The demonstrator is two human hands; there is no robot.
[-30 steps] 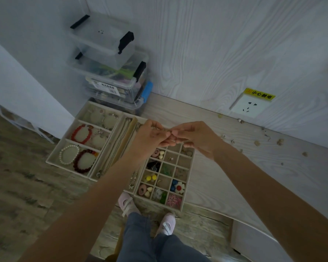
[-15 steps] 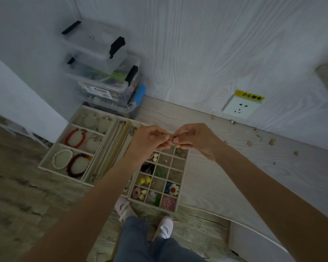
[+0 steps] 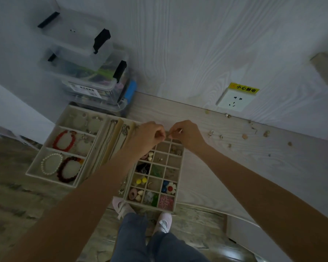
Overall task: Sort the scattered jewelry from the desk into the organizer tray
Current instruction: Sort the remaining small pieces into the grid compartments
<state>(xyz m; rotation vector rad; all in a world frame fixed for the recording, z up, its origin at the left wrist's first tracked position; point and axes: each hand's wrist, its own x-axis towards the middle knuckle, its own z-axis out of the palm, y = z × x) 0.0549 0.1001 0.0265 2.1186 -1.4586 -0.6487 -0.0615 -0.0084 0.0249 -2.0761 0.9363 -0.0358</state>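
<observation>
A: What sat closest to the person?

B: The tray (image 3: 179,178), at the near edge of the worktop (image 3: 235,167). Its small squares held beads, a flower (image 3: 171,187) and other bits. Beside it on the left lay a second tray (image 3: 34,167) with bracelets (image 3: 63,141) in its wider sections.

A: And the hands?

B: They met just above the far end of the tray. The left hand (image 3: 147,136) and right hand (image 3: 186,134) were both curled, fingertips pinching one tiny, thin piece (image 3: 168,133) between them. I couldn't tell what kind of jewelry it was.

A: Further back?

B: Small loose pieces (image 3: 244,136) lay scattered over the worktop to the right, near the wall. Against that wall stood stacked boxes (image 3: 87,72) at left, and a socket (image 3: 235,100) at right.
</observation>
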